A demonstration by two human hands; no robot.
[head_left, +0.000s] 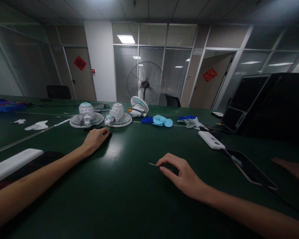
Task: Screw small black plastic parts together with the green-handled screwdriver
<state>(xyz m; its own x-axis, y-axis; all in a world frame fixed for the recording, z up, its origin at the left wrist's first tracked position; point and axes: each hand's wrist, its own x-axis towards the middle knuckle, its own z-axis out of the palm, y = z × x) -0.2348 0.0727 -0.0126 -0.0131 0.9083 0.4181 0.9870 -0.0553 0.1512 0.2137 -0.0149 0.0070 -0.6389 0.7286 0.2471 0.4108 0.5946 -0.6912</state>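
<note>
My left hand [95, 140] reaches out over the table at the left, its fingers curled against a small black thing [110, 135] that is too dark to make out. Just beyond it, a white fan head [86, 118] and a second fan head [118, 118] lie grille-down. Low over the table, right of the middle, my right hand [180, 171] pinches what looks like a thin screwdriver [152, 164]. Its metal shaft points left from the fingertips; the handle is mostly hidden in the dark of the palm.
Farther back are a third fan head [139, 105], light-blue fan blades [161, 120] and gloves [190, 120]. A white power bank [211, 140], a phone [251, 167] and a black computer case [264, 103] stand right. Another person's hand [292, 168] rests at the right edge. A white box [17, 162] lies left.
</note>
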